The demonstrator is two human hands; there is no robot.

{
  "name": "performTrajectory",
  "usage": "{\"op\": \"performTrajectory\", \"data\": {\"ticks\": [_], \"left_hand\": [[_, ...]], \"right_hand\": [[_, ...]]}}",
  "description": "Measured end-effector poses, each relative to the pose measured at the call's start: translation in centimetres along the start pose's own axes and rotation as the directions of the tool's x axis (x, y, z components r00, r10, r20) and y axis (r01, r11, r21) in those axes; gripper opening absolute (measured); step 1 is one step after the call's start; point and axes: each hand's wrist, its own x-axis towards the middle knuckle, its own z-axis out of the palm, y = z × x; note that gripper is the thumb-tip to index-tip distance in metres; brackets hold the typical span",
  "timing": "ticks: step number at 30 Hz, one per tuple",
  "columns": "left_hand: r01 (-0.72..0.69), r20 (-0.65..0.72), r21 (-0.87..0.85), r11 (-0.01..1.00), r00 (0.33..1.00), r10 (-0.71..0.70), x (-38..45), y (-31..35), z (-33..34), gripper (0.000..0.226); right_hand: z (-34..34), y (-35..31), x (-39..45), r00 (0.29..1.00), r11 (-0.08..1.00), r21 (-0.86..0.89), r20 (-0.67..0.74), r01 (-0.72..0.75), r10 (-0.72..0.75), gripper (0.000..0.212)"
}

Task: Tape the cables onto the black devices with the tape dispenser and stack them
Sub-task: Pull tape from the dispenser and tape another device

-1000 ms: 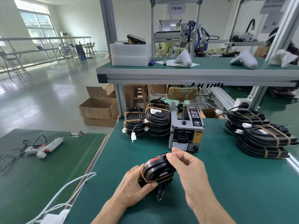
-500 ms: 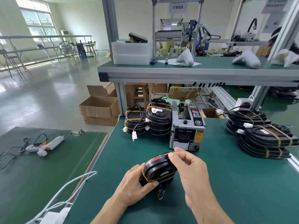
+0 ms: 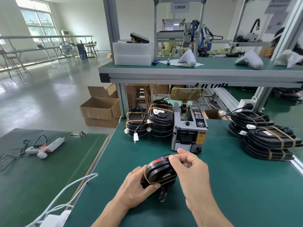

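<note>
Work surface: green matted bench surface (image 3: 229, 185), carrying every task item listed below.
Finished stacks, right: two piles of flat black oval devices bound with tan tape (image 3: 268, 143), well apart from the fingers, on the right-hand side. Judged complete: cables strapped, units stacked.
Finished stacks, left: two shorter piles of black taped devices (image 3: 150, 122), beyond the fingers and to the left, with white connectors hanging loose.
Tape dispenser: grey box-shaped electric tape dispenser (image 3: 189, 128), directly beyond the fingers, just past the right index fingertip. Whether a cut strip waits at its mouth cannot be told.
Unit in hand: black oval plastic device with a red-lit edge (image 3: 159, 173), between the two hands, tilted up off the surface. One tan tape band already crosses its face; a cable loop hangs below it.
Left hand (image 3: 139, 187): fingers curled round the device's left edge, gripping it steady.
Right hand (image 3: 190, 169): thumb and index finger closed narrowly at the device's upper right edge, apparently pressing down a tape end; the tape itself is too thin to confirm.
Progress: judged late in the task. Remaining: finish this wrap, then stack the unit.
</note>
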Motion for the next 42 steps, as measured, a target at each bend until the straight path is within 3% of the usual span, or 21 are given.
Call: {"op": "performTrajectory", "data": {"ticks": [12, 20, 29, 32, 36, 42], "left_hand": [[0.004, -0.003, 0.003, 1.000, 1.000, -0.004, -0.09, -0.02, 0.00, 0.037], [0.029, 0.007, -0.014, 0.999, 1.000, -0.028, 0.02, 0.32, -0.11, 0.041], [0.049, 0.017, 0.006, 0.999, 0.999, -0.049, 0.01, 0.23, -0.12, 0.043], [0.047, 0.015, 0.014, 0.999, 0.999, -0.048, 0.00, 0.35, -0.22, 0.038], [0.060, 0.021, 0.007, 0.998, 0.998, -0.060, 0.00, 0.41, -0.22, 0.045], [0.066, 0.024, -0.004, 0.998, 0.998, -0.066, 0.03, 0.64, -0.36, 0.046]], "right_hand": [[-0.04, -0.03, 0.06, 0.998, 0.994, -0.103, -0.049, 0.027, -0.032, 0.012], [-0.13, 0.05, 0.37, 0.998, 0.995, 0.074, 0.004, -0.060, 0.060, 0.012], [0.17, 0.43, 0.21, 1.000, 0.999, -0.047, -0.029, 0.001, -0.003, 0.012], [0.38, 0.46, 0.05, 0.997, 0.993, -0.113, -0.057, 0.036, -0.043, 0.002], [0.69, 0.43, 0.07, 0.992, 0.985, -0.156, -0.085, 0.077, -0.091, 0.022], [0.42, 0.68, 0.33, 0.993, 0.985, -0.156, -0.081, 0.074, -0.087, 0.029]]}}
